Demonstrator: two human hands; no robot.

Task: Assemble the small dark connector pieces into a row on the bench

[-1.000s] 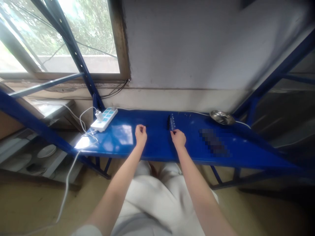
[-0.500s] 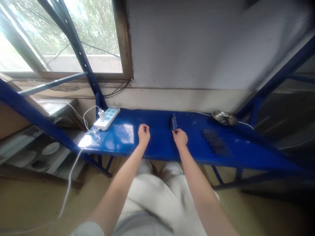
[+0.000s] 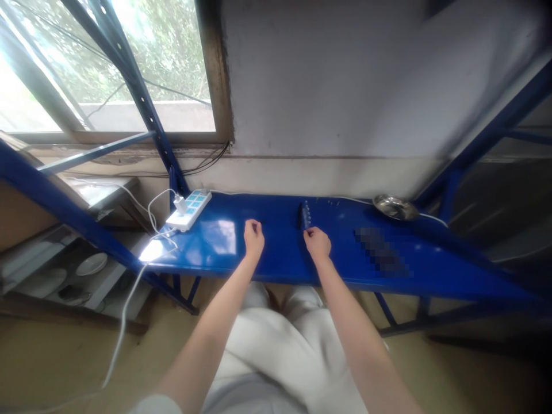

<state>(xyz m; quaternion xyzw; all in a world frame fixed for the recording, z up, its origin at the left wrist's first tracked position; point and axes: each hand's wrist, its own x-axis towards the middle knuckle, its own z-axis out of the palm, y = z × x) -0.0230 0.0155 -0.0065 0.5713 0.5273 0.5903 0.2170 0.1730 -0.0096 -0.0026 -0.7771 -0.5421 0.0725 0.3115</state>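
Over the left middle of the blue table (image 3: 276,253), my left hand (image 3: 254,238) is closed in a pinch. Whatever is between its fingertips is too small to make out. My right hand (image 3: 318,244) is closed too, thumb and fingers together at the near end of a narrow dark case (image 3: 301,215). Along the case's right side runs a row of small clear, rounded lids or pockets (image 3: 306,214). The fingers hide that near end. Several tiny pale bits (image 3: 331,202) lie on the table behind and to the right of the case.
At the table's left end lies a white power strip (image 3: 190,210) with a plug (image 3: 179,203) and white cables. A shiny metal dish (image 3: 395,207) sits at the back right, behind a blurred-out dark object (image 3: 382,252). Blue uprights (image 3: 144,103) frame both sides.
Both hands stay in almost the same place and keep their pinched shape. The whole view has shifted very slightly. No object has visibly moved on the table.
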